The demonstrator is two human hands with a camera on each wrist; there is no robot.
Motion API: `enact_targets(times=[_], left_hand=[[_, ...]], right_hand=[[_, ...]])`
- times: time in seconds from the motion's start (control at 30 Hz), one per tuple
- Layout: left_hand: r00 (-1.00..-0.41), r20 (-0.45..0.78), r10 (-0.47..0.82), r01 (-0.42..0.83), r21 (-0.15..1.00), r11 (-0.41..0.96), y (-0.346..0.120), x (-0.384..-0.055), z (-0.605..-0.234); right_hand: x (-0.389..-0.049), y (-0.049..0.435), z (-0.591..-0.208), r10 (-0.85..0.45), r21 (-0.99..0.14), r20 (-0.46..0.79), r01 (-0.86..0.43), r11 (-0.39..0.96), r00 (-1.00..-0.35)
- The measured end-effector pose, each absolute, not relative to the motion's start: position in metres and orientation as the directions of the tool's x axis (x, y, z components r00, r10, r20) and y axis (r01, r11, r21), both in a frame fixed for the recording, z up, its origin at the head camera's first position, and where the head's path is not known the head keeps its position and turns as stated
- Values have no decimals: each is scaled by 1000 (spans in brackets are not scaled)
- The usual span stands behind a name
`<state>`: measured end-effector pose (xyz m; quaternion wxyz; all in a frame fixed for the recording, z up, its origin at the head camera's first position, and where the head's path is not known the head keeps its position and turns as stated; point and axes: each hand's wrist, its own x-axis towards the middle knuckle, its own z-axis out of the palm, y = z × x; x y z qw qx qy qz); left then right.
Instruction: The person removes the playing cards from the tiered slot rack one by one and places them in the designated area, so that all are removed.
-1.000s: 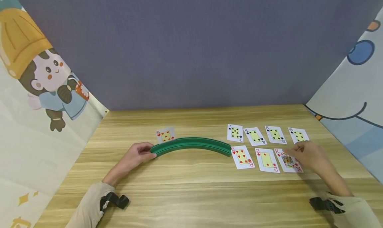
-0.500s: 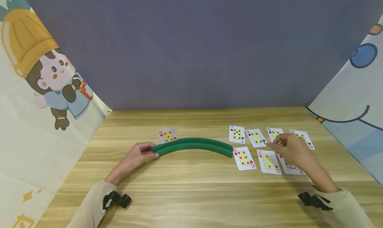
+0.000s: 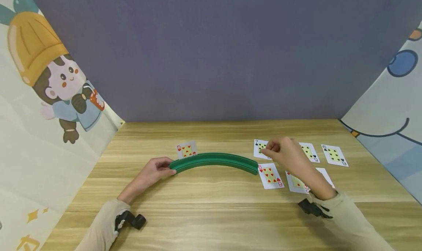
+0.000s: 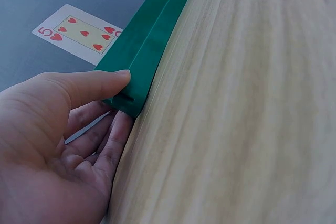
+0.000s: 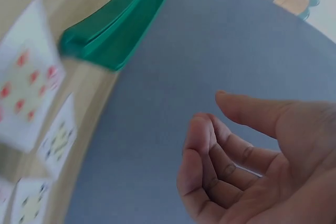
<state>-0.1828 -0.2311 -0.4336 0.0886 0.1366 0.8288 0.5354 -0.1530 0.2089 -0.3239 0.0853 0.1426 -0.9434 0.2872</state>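
My left hand (image 3: 152, 173) pinches the left end of a curved green playing-card holder (image 3: 214, 158), thumb on the near face. A five of hearts (image 4: 79, 32) stands up out of the holder near that end. My right hand (image 3: 285, 155) holds nothing and is over the playing cards at the right; the right wrist view shows a gap between its thumb and loosely curled fingers. It overlaps the seven of spades (image 3: 259, 146) in the head view and hides the four of spades. Its forearm partly covers the two of diamonds (image 3: 294, 183) and most of the king of diamonds.
The six of hearts (image 3: 271, 176) lies face up right at the holder's right end. Farther right lie the five of spades (image 3: 311, 152) and six of spades (image 3: 334, 155). A grey-blue wall (image 3: 211, 60) backs the wooden table (image 3: 197, 214); printed cloths hang at both sides.
My right hand has moved left, from the king of diamonds to over the seven and four of spades. The six of spades has come into full view. My left hand keeps its grip on the holder.
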Motion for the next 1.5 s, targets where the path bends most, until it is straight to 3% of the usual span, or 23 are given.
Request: enact_targets(times=[0.33, 0.93, 1.17, 1.5], left_hand=[[-950, -4, 313, 121, 917, 381, -228, -183, -437], [-949, -15, 314, 110, 920, 377, -224, -185, -441], [-947, -10, 320, 115, 923, 369, -225, -187, -439], [-951, -2, 310, 124, 915, 385, -231, -186, -436]], right_hand=[[-168, 156, -320, -293, -561, 291, -411, 719, -911], [-199, 63, -318, -450, -664, 270, -503, 553, -851], [-210, 49, -340, -472, -735, 253, -485, 474, -845], [-218, 36, -371, -532, -742, 269, -525, 417, -803]])
